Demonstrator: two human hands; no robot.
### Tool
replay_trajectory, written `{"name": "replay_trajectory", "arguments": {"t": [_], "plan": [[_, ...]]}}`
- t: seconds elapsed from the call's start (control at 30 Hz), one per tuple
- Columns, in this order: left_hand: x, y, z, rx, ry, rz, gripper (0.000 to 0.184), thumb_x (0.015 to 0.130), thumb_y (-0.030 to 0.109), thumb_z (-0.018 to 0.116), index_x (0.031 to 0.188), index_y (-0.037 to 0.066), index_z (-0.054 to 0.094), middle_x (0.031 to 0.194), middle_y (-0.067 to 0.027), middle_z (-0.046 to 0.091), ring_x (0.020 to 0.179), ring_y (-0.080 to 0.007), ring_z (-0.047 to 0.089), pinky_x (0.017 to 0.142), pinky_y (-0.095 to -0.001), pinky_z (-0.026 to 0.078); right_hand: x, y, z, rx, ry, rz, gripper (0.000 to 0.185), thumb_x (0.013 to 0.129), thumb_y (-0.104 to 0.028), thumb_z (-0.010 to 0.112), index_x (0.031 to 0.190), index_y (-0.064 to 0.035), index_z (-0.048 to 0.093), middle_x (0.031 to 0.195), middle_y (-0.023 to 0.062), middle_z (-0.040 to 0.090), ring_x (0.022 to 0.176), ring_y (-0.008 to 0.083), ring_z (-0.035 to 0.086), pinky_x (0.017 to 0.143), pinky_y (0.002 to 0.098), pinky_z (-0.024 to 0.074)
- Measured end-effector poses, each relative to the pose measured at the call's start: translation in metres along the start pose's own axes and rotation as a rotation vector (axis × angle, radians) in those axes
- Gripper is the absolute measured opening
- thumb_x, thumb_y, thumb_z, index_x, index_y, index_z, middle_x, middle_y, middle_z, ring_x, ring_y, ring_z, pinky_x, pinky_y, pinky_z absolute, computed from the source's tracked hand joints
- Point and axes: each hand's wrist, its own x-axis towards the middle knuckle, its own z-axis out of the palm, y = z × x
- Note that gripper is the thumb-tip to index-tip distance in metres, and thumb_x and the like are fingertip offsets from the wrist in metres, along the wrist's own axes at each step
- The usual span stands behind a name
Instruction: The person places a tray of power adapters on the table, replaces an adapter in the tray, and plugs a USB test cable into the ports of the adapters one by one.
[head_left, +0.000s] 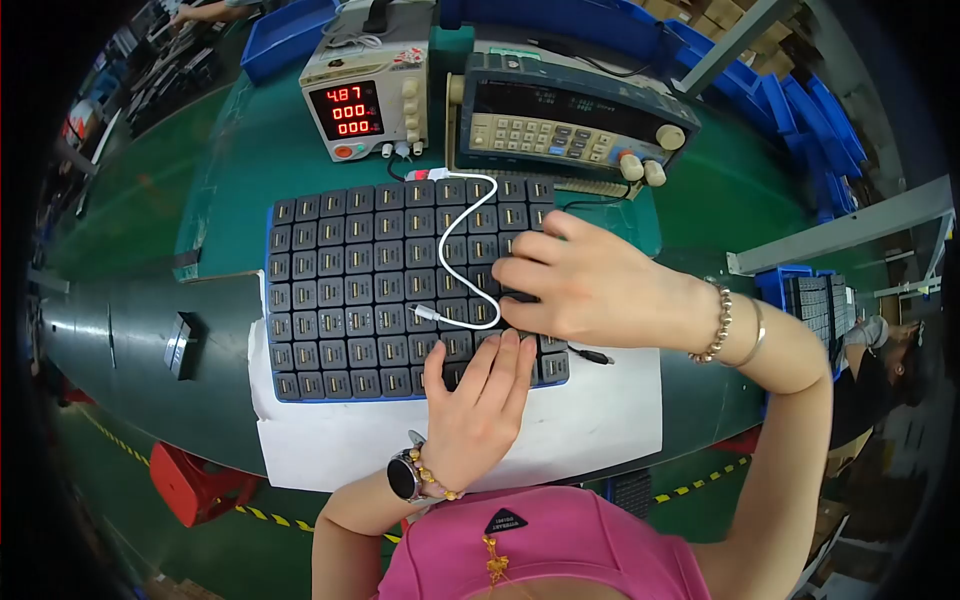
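Note:
Rows of black USB power adapters (332,263) stand packed in a blue tray (268,250), their ports facing up. My left hand (475,415) lies over the near rows, fingers stretched out and touching several adapters. Over the right side of the tray is my right hand (580,285), its fingers curled down among the adapters; whatever is between the fingertips is hidden. A white USB cable (443,245) curves across the adapters, with its loose connector (425,312) left of my right hand. A black cable plug (595,355) sticks out at the tray's right edge.
Behind the tray stand a power supply (415,75) with red digits and a dark bench instrument (570,110) with a keypad. White paper (590,420) lies under the tray. A small black block (180,345) is at left, and blue bins (810,110) line the back right.

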Motion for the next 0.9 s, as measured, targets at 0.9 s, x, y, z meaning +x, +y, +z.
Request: {"name": "replay_trajectory", "arguments": {"t": [0.9], "plan": [[-0.003,-0.002,-0.007,0.019,0.096,0.027,0.028,0.076,0.012,0.061,0.102,0.007,0.071,0.101,-0.0057,0.064,0.095,-0.0167,0.061,0.091,-0.0475,0.04,0.021,0.028,0.013,0.034,0.041,-0.595,0.011,0.076,-0.02,0.057,0.074,-0.0104,0.055,0.076,0.0001,0.048,0.067,0.015,0.05,0.062,0.029,0.037]]}}
